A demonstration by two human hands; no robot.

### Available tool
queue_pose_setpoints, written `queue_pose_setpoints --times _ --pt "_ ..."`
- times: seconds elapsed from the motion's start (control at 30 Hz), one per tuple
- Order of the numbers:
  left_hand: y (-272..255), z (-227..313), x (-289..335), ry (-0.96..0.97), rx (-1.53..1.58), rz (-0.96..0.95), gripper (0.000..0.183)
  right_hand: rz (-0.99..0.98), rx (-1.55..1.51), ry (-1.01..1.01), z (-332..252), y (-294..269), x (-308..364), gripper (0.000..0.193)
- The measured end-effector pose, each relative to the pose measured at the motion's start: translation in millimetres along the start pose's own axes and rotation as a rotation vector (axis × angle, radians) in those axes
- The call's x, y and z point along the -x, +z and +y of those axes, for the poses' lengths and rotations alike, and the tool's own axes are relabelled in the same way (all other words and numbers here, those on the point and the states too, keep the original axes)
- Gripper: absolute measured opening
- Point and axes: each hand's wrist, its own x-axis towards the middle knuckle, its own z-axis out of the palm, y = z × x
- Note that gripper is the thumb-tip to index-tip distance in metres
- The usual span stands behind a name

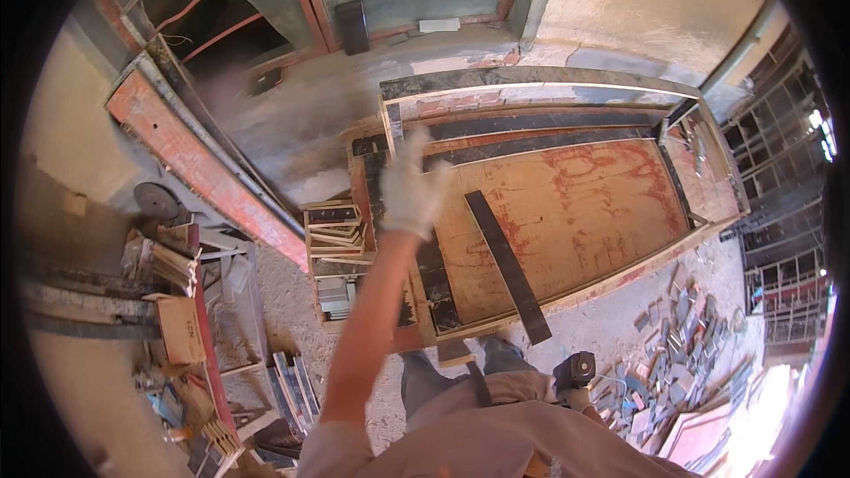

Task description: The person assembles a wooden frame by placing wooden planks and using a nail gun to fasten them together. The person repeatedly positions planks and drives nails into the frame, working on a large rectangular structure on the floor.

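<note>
While left hand hangs blurred, grip spread wide and empty, right hand has grip round black tool.

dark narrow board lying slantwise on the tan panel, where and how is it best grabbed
Probably by its near end, from the person's side. The dark narrow board lies broad face up, and that end sticks out past the frame's front rail, so fingers could go under, thumb on top. The left hand looks empty; the right hand seems to hold a black tool.
</note>
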Motion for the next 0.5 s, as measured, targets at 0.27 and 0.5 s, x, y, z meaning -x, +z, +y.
queue_pose_setpoints --times 0.27,0.5 --pt "-32.2 -163.8 -154.7 -0.143 0.276 -0.375 0.117 0.100 -0.646 0.459 -237.5 4.2 160.8 0.011" --pt "7.8 -200.6 -174.5 -0.003 0.258 -0.438 0.094 0.219 -0.805 0.422 -319.7 -19.8 160.1 0.015"
